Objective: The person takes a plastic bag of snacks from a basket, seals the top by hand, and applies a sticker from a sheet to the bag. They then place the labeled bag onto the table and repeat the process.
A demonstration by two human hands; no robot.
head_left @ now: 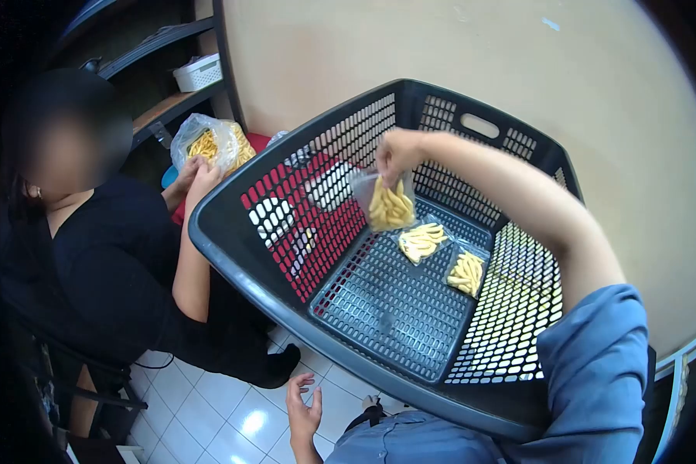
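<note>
My right hand (398, 153) reaches over a dark grey plastic basket (232, 251) and pinches the top of a small clear bag of yellow snack sticks (389, 206), which hangs inside the basket above its floor. Two more small bags of the same sticks (422, 241) (466, 272) lie on the basket floor, just right of the hanging bag. My left hand (303, 414) hovers low beneath the basket's near rim, fingers spread, holding nothing.
A person in black sits at the left, both hands on a large clear bag of yellow sticks (209, 143). Behind stand shelves with a white tray (199, 73). A beige wall (518, 54) backs the basket. White floor tiles (209, 417) lie below.
</note>
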